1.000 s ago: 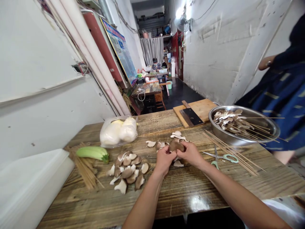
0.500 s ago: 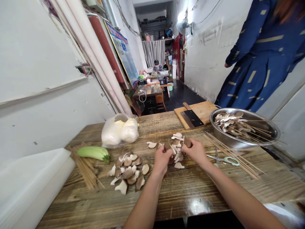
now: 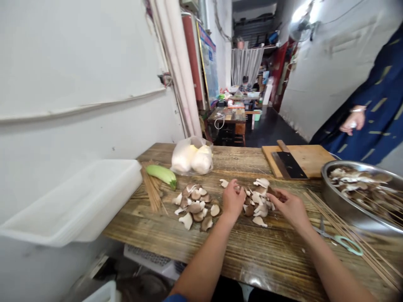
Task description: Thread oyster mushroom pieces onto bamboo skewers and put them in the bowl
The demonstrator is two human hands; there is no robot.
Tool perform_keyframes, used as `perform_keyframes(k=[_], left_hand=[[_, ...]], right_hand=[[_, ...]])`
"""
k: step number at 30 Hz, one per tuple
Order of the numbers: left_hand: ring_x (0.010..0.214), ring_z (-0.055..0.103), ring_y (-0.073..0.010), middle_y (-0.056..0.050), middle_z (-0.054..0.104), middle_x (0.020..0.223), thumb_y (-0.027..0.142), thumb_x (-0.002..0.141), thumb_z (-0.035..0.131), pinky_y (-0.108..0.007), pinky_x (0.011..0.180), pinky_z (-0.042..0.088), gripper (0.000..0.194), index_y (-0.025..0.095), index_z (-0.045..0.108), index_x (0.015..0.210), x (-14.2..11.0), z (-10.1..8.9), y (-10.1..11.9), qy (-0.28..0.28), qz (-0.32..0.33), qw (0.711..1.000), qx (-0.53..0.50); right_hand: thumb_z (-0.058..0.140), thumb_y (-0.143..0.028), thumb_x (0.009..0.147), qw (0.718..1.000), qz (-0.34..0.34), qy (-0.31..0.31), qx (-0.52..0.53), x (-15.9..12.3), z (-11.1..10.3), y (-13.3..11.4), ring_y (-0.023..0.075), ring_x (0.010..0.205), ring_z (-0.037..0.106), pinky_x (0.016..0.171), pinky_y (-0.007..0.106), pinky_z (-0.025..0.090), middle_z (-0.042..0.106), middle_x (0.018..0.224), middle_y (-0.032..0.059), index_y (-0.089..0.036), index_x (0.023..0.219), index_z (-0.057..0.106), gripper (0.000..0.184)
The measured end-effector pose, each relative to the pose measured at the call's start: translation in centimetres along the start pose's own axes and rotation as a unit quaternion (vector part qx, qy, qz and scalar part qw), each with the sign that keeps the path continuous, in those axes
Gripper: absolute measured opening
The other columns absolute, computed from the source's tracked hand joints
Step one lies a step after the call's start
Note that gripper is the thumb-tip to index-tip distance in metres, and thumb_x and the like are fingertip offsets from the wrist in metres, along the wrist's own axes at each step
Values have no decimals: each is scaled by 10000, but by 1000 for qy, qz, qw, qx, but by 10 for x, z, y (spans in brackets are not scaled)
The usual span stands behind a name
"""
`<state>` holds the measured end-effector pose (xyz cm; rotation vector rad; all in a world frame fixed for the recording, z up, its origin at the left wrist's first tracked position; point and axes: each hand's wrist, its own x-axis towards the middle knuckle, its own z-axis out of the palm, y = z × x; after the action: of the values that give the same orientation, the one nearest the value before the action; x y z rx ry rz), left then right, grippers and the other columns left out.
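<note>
My right hand (image 3: 290, 206) pinches a brown oyster mushroom piece (image 3: 273, 192) at the right side of a loose pile of oyster mushrooms (image 3: 260, 209). At that pile's left edge, my left hand (image 3: 233, 198) has its fingers curled together; what they grip, if anything, is mostly hidden. Left of my left forearm lies a second heap of torn oyster mushrooms (image 3: 195, 206), brown and white sides showing. Scissors (image 3: 348, 244) with pale green handles lie to the right of my right wrist, beside several thin wooden skewers (image 3: 352, 235).
A steel bowl (image 3: 327, 197) holds skewered mushrooms at the right. Behind are a cutting board (image 3: 315, 159) with a cleaver (image 3: 289, 163) and a bagged white bundle (image 3: 201, 159). A green gourd (image 3: 160, 174), more skewers (image 3: 151, 191) and a white tub (image 3: 103, 201) are left. A person in blue (image 3: 374, 96) stands right.
The view has swung left, bringing the white tub further in. My hands have moved slightly apart. The person's hand at the right now shows in front of the blue clothing.
</note>
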<state>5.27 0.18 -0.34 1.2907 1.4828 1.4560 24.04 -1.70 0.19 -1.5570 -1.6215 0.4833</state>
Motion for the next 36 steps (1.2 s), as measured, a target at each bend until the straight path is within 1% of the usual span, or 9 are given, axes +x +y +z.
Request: perform_keyframes(k=[7,11,13,18,24,27,30,32,36], left_hand=[[645,555,-153,-55,636,748,230,742,563,-280,695,417,268,172,639,993,-5,-17,4,16,73,995,70],[697,572,-157,-70,650,775,303,741,589,-267,697,424,239,162,666,918,-13,-30,8,36,65,997,23],[725,579,-160,-77,657,815,366,745,589,-263,688,438,290,153,663,926,-19,-32,14,-7,40,999,-23],[690,587,-158,-76,666,803,438,693,634,-246,590,458,389,134,657,936,-39,-23,33,-208,-96,965,-126],[645,572,-127,-36,647,731,391,600,731,-213,564,449,390,134,662,884,-54,-22,27,-265,-137,944,-137],[644,578,-118,-27,639,712,362,568,764,-215,586,466,342,123,647,783,-51,-27,21,-274,-186,929,-164],[711,611,-132,-44,656,744,318,546,788,-234,657,493,322,119,622,736,-47,-32,17,-249,-229,920,-196],[735,620,-134,-40,658,745,278,531,800,-234,675,499,309,120,603,707,-44,-33,13,-218,-239,921,-218],[547,540,-60,34,572,579,220,530,801,-145,496,428,285,121,556,636,-38,-28,9,-177,-230,920,-263]], right_hand=[[559,-527,714,999,-4,49,-10,-1,-3,-5,159,530,535,532,260,399,608,592,24,-153,787,651,392],[567,-534,724,988,36,12,147,-3,-10,-18,110,429,432,431,220,318,492,470,-38,-168,741,587,367],[555,-544,736,962,73,-83,251,-3,-10,-23,85,362,368,373,203,260,453,419,-61,-169,738,567,375],[599,-503,723,933,57,-165,314,-7,-6,-32,54,353,353,354,170,254,464,437,-76,-156,781,568,354],[585,-463,735,924,-7,-264,276,-17,-3,-49,59,380,409,375,171,316,498,489,-66,-153,705,583,311],[555,-408,782,953,-23,-218,209,-21,-14,-49,77,440,480,427,180,372,571,572,-42,-153,867,628,278],[555,-363,809,995,-30,-100,10,-38,-45,-32,104,605,578,553,186,421,645,702,-6,-180,906,659,231],[506,-341,851,976,41,-27,-213,-56,-75,-10,103,709,608,640,180,430,670,804,-10,-231,887,661,193],[413,-204,881,921,176,36,-346,-96,-133,42,197,755,625,635,269,434,652,892,152,-120,836,632,239]])
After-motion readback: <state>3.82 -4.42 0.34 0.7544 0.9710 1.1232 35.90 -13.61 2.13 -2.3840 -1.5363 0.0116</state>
